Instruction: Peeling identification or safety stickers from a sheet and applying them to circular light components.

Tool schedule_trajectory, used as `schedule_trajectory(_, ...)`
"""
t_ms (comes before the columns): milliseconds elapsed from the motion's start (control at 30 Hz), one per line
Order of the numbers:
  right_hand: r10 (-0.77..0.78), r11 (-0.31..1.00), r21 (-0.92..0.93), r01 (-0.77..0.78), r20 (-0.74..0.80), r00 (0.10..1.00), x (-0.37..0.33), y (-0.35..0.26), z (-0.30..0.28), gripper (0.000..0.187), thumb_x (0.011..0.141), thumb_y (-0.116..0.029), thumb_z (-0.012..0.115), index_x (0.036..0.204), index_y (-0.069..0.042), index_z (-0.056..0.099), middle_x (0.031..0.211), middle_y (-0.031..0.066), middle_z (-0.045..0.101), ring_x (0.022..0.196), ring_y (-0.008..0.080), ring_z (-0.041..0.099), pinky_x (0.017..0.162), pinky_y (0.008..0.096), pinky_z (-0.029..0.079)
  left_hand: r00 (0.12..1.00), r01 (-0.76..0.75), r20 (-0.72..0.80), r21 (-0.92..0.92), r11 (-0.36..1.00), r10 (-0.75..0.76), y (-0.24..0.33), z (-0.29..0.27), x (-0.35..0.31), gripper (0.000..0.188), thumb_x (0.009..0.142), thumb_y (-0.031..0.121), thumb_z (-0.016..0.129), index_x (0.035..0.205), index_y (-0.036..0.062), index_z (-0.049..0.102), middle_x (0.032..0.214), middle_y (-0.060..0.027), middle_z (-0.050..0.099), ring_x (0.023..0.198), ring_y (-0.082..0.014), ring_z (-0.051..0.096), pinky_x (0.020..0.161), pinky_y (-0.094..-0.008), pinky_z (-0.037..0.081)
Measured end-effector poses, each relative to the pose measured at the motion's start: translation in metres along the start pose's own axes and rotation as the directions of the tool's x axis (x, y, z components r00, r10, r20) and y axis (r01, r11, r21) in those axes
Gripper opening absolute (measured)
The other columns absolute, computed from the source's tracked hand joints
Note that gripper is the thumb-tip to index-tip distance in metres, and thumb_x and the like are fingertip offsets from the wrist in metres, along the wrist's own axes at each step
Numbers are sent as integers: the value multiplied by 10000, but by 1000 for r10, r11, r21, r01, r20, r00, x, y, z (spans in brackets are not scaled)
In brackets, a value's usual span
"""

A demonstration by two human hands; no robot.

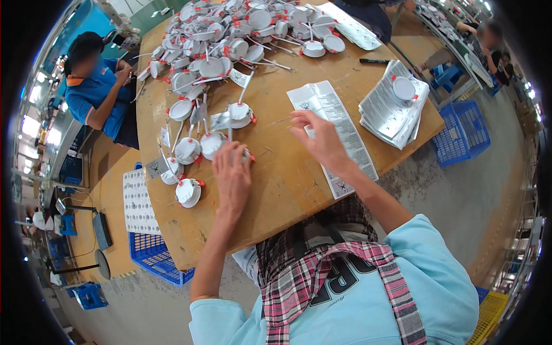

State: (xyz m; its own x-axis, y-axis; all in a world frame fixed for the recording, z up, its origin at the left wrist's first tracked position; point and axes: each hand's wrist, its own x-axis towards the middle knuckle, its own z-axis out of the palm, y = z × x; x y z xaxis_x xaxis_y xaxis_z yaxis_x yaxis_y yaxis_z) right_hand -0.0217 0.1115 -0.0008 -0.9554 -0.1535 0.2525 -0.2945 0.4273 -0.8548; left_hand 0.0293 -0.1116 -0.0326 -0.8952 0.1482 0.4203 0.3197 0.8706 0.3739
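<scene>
My left hand is closed over a round white downlight near the left front of the table; a red clip shows beside the fingers, and the hand hides most of the lamp. Just beyond the fingertips stands another white downlight. My right hand hovers over a printed instruction sheet, its fingers loosely bent and apart, with nothing visible in them. Left of my left hand, several downlights with upright wires and red clips sit in a loose group, one closest to the table's edge.
A large heap of downlights covers the far side of the table. To the right lies a stack of folded sheets with one downlight on top, near a black marker. A co-worker stands at the left; blue crates flank the table.
</scene>
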Motion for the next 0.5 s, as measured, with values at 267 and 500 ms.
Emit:
schedule_trajectory(267, -144, 890, -444, 100, -65, 987, -49, 51, -74, 290, 830, -144, 643, 1074, 1, 584, 1127, 159, 553, 1104, 318, 483, 959, 392, 382, 993, -70, -108, -163, 984, 53, 45, 0, 24, 386, 783, -1, 621, 1157, 17, 524, 1191, -151, 498, 1172, -317, 445, 1002, -419, 345)
schedule_trajectory(500, -39, 868, -496, 17, -34, 999, -80, 33, -55, 366, 809, -218, 674, 1095, -10, 578, 1199, 139, 484, 1165, 321, 410, 978, 432, 328, 997, -30, 52, -415, 909, 57, 67, 63, 111, 243, 842, 31, 567, 1078, -27, 564, 1056, -181, 564, 988, -348, 550, 842, -396, 438)
